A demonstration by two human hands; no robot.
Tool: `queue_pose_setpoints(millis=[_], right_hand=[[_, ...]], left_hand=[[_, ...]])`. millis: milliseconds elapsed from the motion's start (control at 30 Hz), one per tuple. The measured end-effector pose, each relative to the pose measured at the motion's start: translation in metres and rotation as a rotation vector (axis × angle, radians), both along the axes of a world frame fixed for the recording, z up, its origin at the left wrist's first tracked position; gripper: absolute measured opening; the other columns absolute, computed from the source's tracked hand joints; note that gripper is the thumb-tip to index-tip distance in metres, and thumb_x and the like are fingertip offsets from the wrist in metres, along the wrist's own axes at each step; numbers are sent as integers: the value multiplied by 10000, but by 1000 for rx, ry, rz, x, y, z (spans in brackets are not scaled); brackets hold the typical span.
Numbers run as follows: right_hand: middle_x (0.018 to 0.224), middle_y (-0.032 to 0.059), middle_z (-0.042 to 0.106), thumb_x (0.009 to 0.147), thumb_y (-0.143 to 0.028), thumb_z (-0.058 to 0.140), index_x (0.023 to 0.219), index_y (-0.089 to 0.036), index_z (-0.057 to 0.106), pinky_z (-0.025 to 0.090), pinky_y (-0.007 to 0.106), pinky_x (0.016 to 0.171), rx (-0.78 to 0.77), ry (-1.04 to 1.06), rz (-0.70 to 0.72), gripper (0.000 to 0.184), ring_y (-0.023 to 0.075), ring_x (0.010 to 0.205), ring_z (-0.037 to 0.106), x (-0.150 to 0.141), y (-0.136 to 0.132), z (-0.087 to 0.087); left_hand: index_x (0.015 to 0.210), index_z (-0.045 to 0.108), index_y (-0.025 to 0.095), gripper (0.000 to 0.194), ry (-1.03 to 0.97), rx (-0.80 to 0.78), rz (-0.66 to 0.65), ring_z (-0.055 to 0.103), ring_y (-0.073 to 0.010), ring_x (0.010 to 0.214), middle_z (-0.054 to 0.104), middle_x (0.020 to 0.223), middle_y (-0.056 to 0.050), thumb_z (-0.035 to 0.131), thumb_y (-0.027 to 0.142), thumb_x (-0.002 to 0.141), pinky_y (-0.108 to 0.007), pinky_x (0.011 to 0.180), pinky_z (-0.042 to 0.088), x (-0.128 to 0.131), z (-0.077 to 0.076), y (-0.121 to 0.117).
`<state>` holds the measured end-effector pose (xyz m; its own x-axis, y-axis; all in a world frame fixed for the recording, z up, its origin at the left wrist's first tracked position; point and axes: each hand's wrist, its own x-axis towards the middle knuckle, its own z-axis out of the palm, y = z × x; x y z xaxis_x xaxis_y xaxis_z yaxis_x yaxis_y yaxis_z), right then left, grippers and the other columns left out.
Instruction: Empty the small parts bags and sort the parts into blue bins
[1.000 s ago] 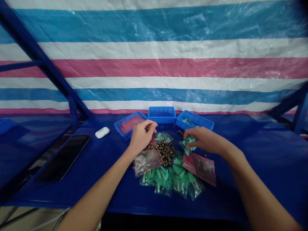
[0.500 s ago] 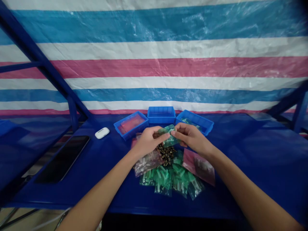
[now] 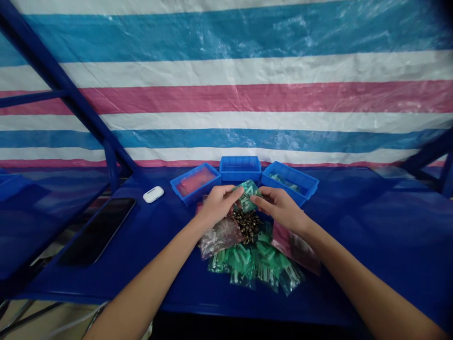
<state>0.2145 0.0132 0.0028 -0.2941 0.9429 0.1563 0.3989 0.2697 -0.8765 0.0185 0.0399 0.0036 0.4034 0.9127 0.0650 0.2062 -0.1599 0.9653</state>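
My left hand (image 3: 217,205) and my right hand (image 3: 279,207) together pinch a small green plastic bag (image 3: 248,194), held just above a heap of small brass-coloured screws (image 3: 247,223) on the blue table (image 3: 159,264). Around the screws lie several green bags (image 3: 247,262), a pinkish bag (image 3: 220,236) under my left wrist and a pink bag (image 3: 297,248) under my right forearm. Both hands are closed on the green bag's edges.
Three blue trays stand behind the hands: the left tray (image 3: 194,182) holds pink bags, the middle tray (image 3: 239,169) looks empty, the right tray (image 3: 290,179) holds green bags. A white earbud case (image 3: 153,194) and a dark phone (image 3: 97,231) lie at the left. A striped tarp hangs behind.
My right hand brought a green bag from the right up to the middle, and my left hand came over to grip it too. Both hands now hold it slightly higher.
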Motion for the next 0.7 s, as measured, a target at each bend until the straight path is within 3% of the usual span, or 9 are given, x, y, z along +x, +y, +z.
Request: queue_pose_setpoints(millis=[267,467,600,700], right_hand=[[637,-30,445,921,-444,485,734,-190,511,291,259,521,110,-76,-57,316,112,577,396,-4,-4,2],[822,21,626,871,-471,576,931,-194,602,424,282,624,30,19,-25,284,171,727,564,-7,-4,-5],[841,23,633,887,-455,559,933,-189,615,437,278,647,37,93,-17,276,167,750,566,-5,-3,-5],[754,5,611,888,-452,554,873,-187,614,412,270,592,52,12,-13,272,149,667,535,-4,-3,-1]], left_hand=[[739,607,154,334,71,47,-131,475,-108,543,532,609,17,638,479,811,-227,505,327,-8,3,3],[804,618,147,314,74,174,-51,487,-120,619,557,701,0,602,459,839,-227,547,349,-7,-3,5],[764,616,157,330,113,210,-89,450,-113,589,519,661,14,575,470,859,-227,529,319,-6,1,2],[650,591,165,430,203,267,-81,389,-106,513,450,555,28,497,502,900,-239,493,266,-6,3,0]])
